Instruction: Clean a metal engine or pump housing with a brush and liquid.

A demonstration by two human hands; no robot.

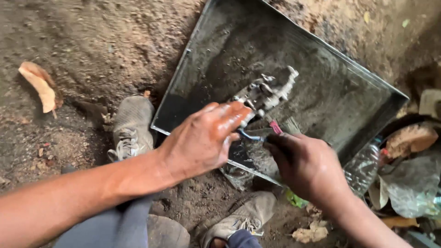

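Nearest to me I see two worn grey shoes — one shoe just below the wrists, the other shoe off beyond the left forearm, both planted on bare dirt. Above them, my left hand comes in wet and shiny, its fingers curled and closed around the near end of a grey metal part, a lumpy casting with small fittings on it. My right hand sits just to the right of those fingertips, dark with grime; its fingers are pinched together on a small tool with a red handle, whose bluish tip lies right under the left fingertips, close against the casting. I cannot tell whether the tip actually touches the metal.

Beneath and beyond both sets of fingers lies a shallow dark metal tray, tilted, with a film of dirty liquid and grit on its floor; the part is held just over its near half, stretching away from the left fingertips toward the tray's middle.

To the right of the right hand's knuckles a clear plastic bottle lies on its side among dead leaves and scraps. Far off to the left of the left hand, a dry orange leaf rests on the soil.
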